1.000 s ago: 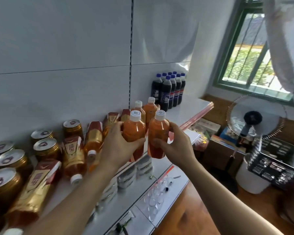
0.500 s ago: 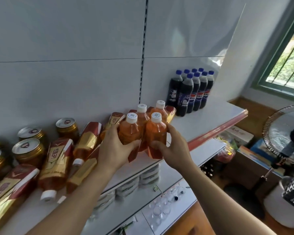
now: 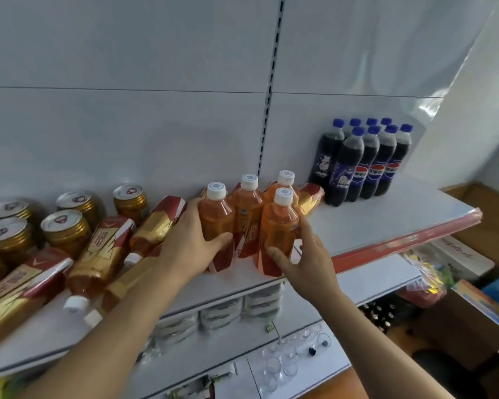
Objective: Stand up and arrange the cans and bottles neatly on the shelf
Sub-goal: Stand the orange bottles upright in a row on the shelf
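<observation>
Several orange tea bottles with white caps stand upright in a tight group mid-shelf. My left hand (image 3: 190, 243) wraps the front-left bottle (image 3: 216, 217). The front-right bottle (image 3: 280, 223) is held by my right hand (image 3: 306, 254). Two more upright bottles (image 3: 247, 203) stand just behind them. To the left, several of the same bottles (image 3: 98, 254) lie on their sides with caps toward the shelf edge. Another lying bottle (image 3: 310, 198) shows behind the group on the right. Gold cans (image 3: 67, 228) stand upright at the far left. The white shelf (image 3: 372, 223) carries all of this.
Several dark cola bottles with blue caps (image 3: 363, 162) stand in rows at the back right. The shelf's red front strip (image 3: 415, 237) runs along its right edge. Lower shelves hold stacked packets (image 3: 231, 309) and clear cups (image 3: 283, 364). Boxes (image 3: 473, 298) sit on the floor at right.
Both hands have carried the two orange bottles away from me and down onto the shelf, up against the two standing ones. The view has swung left, hiding the window and fan.
</observation>
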The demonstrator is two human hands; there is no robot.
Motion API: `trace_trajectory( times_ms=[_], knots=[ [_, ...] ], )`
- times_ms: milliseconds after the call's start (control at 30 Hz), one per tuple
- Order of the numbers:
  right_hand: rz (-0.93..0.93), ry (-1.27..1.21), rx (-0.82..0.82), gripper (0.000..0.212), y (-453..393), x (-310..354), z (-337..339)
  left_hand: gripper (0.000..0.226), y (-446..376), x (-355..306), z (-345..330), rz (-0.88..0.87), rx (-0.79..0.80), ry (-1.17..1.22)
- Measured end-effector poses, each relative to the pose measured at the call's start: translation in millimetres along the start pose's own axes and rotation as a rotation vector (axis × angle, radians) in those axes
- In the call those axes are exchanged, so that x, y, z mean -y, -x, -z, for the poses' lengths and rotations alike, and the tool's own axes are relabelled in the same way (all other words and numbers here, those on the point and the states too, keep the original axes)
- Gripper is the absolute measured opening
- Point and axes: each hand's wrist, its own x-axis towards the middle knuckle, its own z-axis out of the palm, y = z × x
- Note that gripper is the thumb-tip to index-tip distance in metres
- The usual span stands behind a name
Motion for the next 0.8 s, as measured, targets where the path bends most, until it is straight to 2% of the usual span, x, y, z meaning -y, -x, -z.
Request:
trace_trajectory(
  times_ms=[100, 333, 467, 633, 800],
  knots=[
    [0.065, 0.120, 0.030, 0.098, 4, -11, -3, 0.102, 5, -6, 0, 0.045, -0.049, -0.060],
    [0.074, 0.236, -0.073, 0.095, 4, -9, -22, 0.118, 18, -9, -3, 0.078, -0.133, -0.330],
    [0.035, 0.219, -0.095, 0.095, 10, -7, -27, 0.116, 31, -7, -6, 0.062, -0.157, -0.456],
    [0.060, 0.257, -0.121, 0.113, 14, -5, -23, 0.104, 49, -7, -7, 0.020, -0.152, -0.597],
    [0.239, 0.397, -0.275, 0.104, 26, 12, -10, 0.093, 64, -4, 1, -0.009, -0.169, -0.644]
  ],
)
